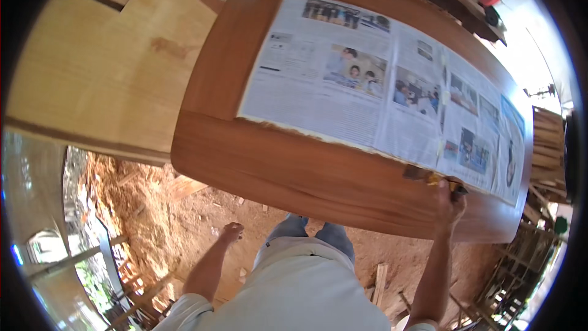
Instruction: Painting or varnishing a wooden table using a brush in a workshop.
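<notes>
My right hand (452, 206) grips a flat paintbrush (434, 178) with yellow on its handle. Its dark bristles rest at the front boundary between brown wood and newspaper. Beneath it lies a large wooden panel (285, 161) with rounded corners and a glossy reddish-brown border. Newspaper sheets (294, 92) cover the panel's middle, joined by strips of tape, with brown smears along their pale front edge. Low over the ground, away from the panel, my left hand (233, 232) hangs with curled fingers and nothing visible in it.
Pale, unstained wooden boards (101, 69) adjoin the panel on the left. Wood shavings (133, 184) and offcuts litter the earth floor (220, 207). A wood strip (379, 282) lies near my right side. Stacked timber (546, 142) stands beyond the panel's right end.
</notes>
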Action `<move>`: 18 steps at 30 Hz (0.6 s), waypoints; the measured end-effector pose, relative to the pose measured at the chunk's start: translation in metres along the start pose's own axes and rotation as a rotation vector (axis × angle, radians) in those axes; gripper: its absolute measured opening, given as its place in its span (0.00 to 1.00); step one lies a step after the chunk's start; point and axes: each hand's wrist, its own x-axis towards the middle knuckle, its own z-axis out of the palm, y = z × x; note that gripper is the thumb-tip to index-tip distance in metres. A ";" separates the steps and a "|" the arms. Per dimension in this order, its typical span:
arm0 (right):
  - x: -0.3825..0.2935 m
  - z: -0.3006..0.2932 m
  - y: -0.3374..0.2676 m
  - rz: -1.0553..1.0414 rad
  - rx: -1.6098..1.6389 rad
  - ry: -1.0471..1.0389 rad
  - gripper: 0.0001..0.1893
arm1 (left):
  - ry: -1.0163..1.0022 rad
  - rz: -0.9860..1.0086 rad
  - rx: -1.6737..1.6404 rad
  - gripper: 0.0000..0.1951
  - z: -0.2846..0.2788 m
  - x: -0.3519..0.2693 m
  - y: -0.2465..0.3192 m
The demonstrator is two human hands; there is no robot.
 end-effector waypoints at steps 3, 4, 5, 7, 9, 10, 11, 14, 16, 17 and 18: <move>-0.009 0.066 -0.052 -0.003 0.029 -0.221 0.06 | -0.013 -0.066 -0.007 0.16 0.001 -0.013 -0.017; -0.011 0.083 -0.062 -0.001 0.085 -0.315 0.06 | 0.003 -0.071 -0.015 0.17 0.001 -0.016 -0.030; -0.013 0.100 -0.069 -0.009 0.090 -0.335 0.06 | 0.020 -0.076 -0.023 0.18 0.002 -0.017 -0.041; -0.014 0.129 -0.082 -0.016 0.057 -0.472 0.05 | 0.022 -0.109 -0.062 0.17 0.006 -0.025 -0.050; -0.018 0.157 -0.094 -0.079 0.041 -0.514 0.05 | 0.025 -0.140 -0.097 0.17 0.009 -0.029 -0.057; -0.020 0.171 -0.098 -0.134 0.027 -0.541 0.05 | 0.013 -0.155 -0.094 0.17 0.010 -0.029 -0.061; -0.023 0.186 -0.103 -0.142 0.028 -0.553 0.05 | 0.002 -0.169 -0.090 0.17 0.011 -0.030 -0.064; -0.034 0.226 -0.117 -0.261 0.013 -0.621 0.05 | 0.036 -0.149 -0.164 0.17 0.017 -0.031 -0.080; -0.043 0.248 -0.120 -0.244 0.083 -0.642 0.05 | 0.039 -0.150 -0.199 0.18 0.022 -0.032 -0.080; -0.047 0.258 -0.122 -0.219 0.155 -0.652 0.06 | 0.043 -0.148 -0.221 0.18 0.024 -0.033 -0.080; -0.050 0.265 -0.131 -0.218 0.173 -0.677 0.07 | 0.044 -0.152 -0.234 0.18 0.026 -0.033 -0.083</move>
